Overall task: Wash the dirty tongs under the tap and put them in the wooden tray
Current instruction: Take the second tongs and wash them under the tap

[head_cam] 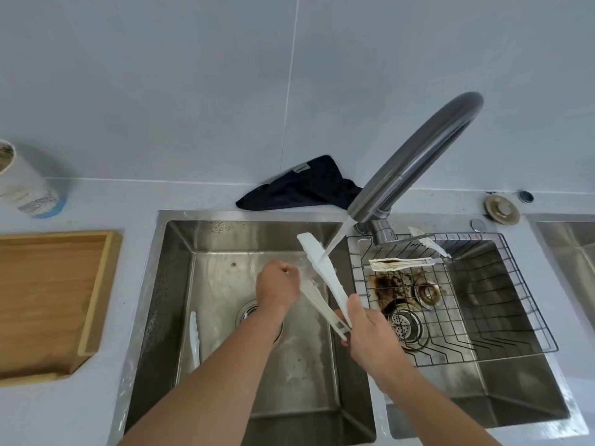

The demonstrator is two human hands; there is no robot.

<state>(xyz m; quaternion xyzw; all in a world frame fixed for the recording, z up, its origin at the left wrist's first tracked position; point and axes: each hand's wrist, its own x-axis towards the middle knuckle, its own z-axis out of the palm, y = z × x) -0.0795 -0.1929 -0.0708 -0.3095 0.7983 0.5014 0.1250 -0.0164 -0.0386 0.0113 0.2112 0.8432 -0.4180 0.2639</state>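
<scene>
White plastic tongs (322,268) are spread open over the left sink basin (180,284). Water from the steel tap (415,162) strikes their upper arm. My right hand (367,336) is shut on the hinge end of the tongs. My left hand (278,286) is closed around the lower arm. Another pair of dirty tongs (399,263) lies on the wire rack (515,317) in the right basin. A further white pair (194,339) lies in the left basin by its left wall. The wooden tray (96,291) sits on the counter at the left, with nothing visible in it.
A dark cloth (302,186) lies behind the sinks beside the tap base. A white cylindrical container (24,185) stands at the far left of the counter. A brass drain plug (502,209) rests behind the right basin, whose floor has brown grime near its drain (405,323).
</scene>
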